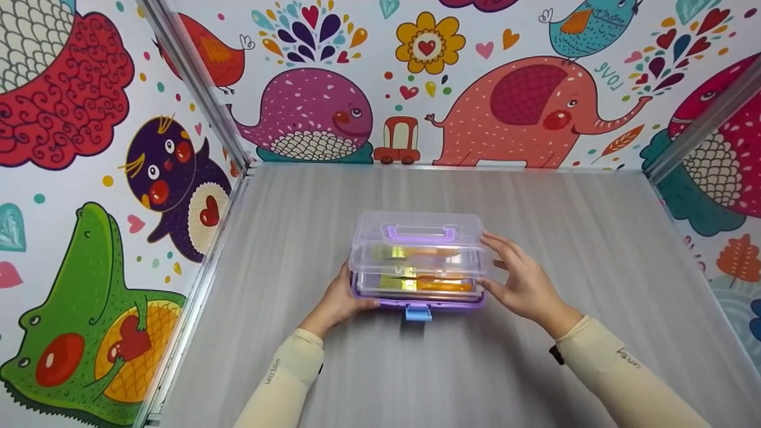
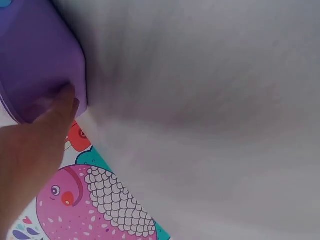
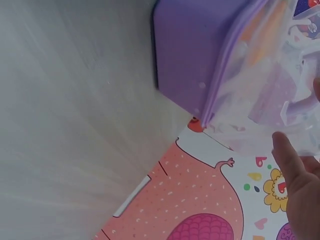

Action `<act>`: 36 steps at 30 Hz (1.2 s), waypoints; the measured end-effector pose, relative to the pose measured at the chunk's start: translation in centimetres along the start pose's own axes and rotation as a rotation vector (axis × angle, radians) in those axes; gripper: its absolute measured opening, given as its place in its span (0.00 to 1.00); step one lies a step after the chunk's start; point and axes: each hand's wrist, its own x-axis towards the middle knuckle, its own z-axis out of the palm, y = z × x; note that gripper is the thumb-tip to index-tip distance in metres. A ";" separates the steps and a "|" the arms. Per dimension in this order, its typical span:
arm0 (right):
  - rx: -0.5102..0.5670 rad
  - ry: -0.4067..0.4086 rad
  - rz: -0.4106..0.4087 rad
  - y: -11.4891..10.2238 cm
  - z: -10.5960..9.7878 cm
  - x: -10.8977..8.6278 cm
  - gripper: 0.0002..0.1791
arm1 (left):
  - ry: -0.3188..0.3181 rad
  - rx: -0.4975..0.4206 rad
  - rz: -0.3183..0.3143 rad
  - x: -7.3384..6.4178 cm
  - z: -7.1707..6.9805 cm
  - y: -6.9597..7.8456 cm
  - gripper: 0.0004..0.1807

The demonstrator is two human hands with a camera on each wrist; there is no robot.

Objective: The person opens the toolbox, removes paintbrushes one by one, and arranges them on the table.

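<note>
A purple plastic storage box (image 1: 455, 304) stands on the table, its clear lid (image 1: 419, 219) tilted up at the front. On the lid is a purple handle (image 1: 392, 232); a blue latch (image 1: 418, 313) sticks out from the front rim. Orange and yellow things resembling paintbrushes (image 1: 443, 284) show through the clear plastic. My left hand (image 1: 340, 302) grips the box's left side, thumb along the front; its other fingers are mostly hidden. At the right, my right hand (image 1: 528, 290) holds the lid's side edge between thumb and fingers. The right wrist view shows the thumb (image 3: 287, 150) by that edge.
Around the box spreads a grey wood-grain table (image 1: 285, 214). Printed panels with cartoon animals rise at the back (image 1: 321, 113) and left (image 1: 53, 214), and another stands at the right. Metal posts (image 1: 202, 83) mark the corners.
</note>
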 end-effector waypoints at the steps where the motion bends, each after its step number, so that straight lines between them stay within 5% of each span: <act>1: 0.008 -0.002 0.011 0.0 -0.2 0.2 0.47 | -0.003 0.017 0.006 0.1 -0.1 0.0 0.64; 6: 0.066 0.011 0.078 0.2 -1.0 1.4 0.46 | -0.010 0.078 0.049 0.3 -0.2 0.1 0.62; 14: 0.121 0.017 0.278 0.5 -2.0 3.7 0.43 | -0.005 0.046 0.055 0.5 -0.3 0.0 0.73; 21: 0.247 0.036 0.400 1.6 -2.1 5.7 0.39 | -0.011 0.027 0.033 0.4 -0.3 0.1 0.71; 36: 0.367 0.069 0.449 5.4 0.1 7.7 0.31 | -0.019 0.029 0.069 0.4 -0.3 -0.5 0.69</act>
